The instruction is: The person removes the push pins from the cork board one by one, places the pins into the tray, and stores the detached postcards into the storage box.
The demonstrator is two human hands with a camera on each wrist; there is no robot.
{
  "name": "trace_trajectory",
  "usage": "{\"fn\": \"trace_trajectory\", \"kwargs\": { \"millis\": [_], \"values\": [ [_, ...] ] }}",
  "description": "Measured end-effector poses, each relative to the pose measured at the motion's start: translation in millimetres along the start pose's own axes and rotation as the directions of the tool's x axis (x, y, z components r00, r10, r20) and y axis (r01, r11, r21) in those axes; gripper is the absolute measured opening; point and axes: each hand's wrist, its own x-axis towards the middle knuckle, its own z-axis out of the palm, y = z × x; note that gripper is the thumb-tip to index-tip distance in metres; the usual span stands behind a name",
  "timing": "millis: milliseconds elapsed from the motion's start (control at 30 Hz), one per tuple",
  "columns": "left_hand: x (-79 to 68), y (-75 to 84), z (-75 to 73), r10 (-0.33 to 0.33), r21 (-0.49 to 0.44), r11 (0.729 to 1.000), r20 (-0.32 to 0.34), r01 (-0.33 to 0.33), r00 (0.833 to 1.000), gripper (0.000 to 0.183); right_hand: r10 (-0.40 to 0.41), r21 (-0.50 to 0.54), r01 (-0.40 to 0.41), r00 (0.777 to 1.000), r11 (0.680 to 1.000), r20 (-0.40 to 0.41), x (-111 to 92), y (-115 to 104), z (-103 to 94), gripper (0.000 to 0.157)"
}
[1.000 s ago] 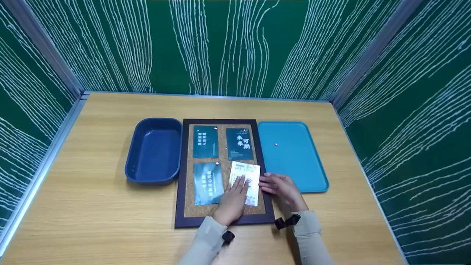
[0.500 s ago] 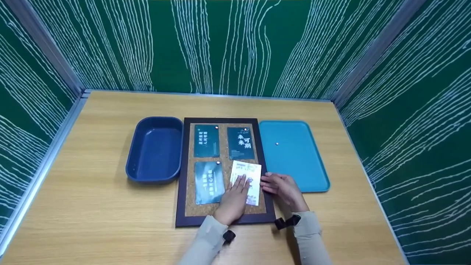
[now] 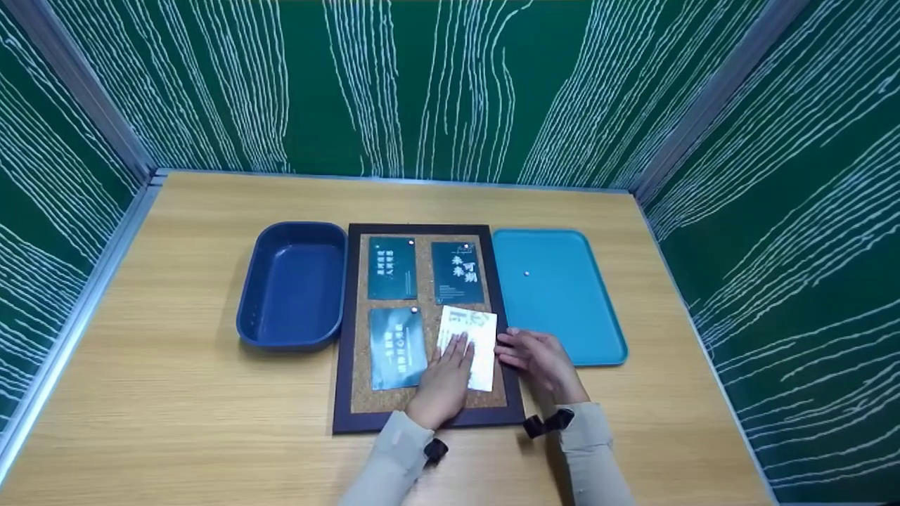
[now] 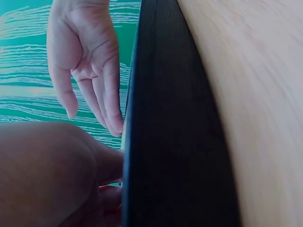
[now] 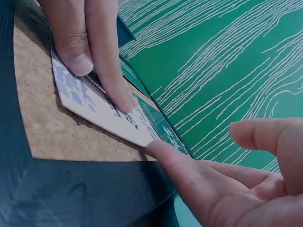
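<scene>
A white printed card point(image 3: 484, 341) lies slightly tilted on the lower right of a dark-framed cork board point(image 3: 429, 404). My left hand point(image 3: 444, 386) rests flat on this card, its fingers straight and pressing on the surface. At the card's right edge, fingertips of my right hand point(image 3: 540, 358) touch the edge and the frame; its fingers are extended and hold nothing. In the right wrist view one right fingertip meets the card point(image 5: 106, 118) edge, with the thumb raised apart. Three teal cards, among them the lower left card point(image 3: 398, 351), are fixed with push pins.
A deep blue bin point(image 3: 294, 295) stands left of the board. On the right is a flat turquoise tray point(image 3: 569, 302) with a single push pin point(image 3: 526, 273) on it. Green panels point(image 3: 450, 91) with white lines enclose the wooden table point(image 3: 176, 393).
Both hands stay in nearly the same place on and beside the white card. Only a slight shift of the head view shows.
</scene>
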Motion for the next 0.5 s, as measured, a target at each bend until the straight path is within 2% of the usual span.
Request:
{"fn": "trace_trajectory", "kwargs": {
  "millis": [267,500],
  "values": [
    [-0.4,-0.9,0.6,0.002,0.013,1.0,-0.002,-0.002,1.0,0.065,0.009,0.032,-0.009,1.0,0.999,-0.022,2.5,0.0,0.5,0.037],
    [-0.4,-1.0,1.7,0.007,0.022,1.0,-0.014,-0.007,1.0,0.065,0.014,-0.052,-0.015,1.0,0.999,-0.025,7.1,-0.8,4.6,0.039]
  ]
}}
